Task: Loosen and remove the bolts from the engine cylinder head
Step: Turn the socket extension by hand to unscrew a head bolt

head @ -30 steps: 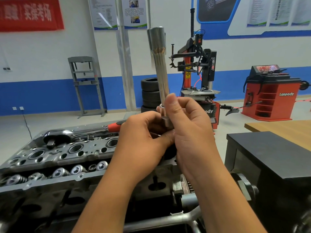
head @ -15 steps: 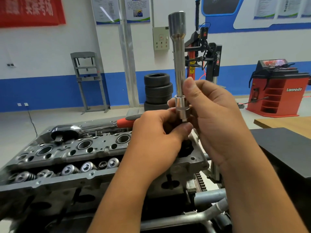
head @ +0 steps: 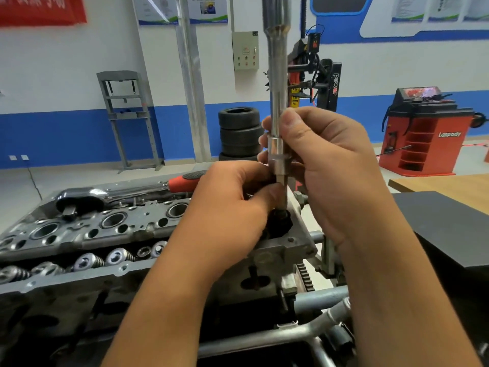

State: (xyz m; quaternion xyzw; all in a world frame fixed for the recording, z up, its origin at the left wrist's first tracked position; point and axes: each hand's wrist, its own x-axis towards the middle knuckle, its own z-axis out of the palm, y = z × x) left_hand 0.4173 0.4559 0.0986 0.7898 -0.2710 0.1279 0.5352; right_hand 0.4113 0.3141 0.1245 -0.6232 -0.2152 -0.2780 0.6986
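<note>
Chrome extension bar (head: 277, 83) stood upright, right hand (head: 328, 165) clamped round it, left hand (head: 232, 207) pinching its socket bit (head: 281, 186) over the cylinder head (head: 105, 234)'s right edge; ratchet (head: 127, 190) lay along the far edge.

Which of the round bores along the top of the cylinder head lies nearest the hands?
The rightmost bore, just below the ratchet's red grip; the left hand sits right beside it, while the other bores run away leftward.

Extension bar (head: 277, 83) higher, nearer, in both hands.
</note>
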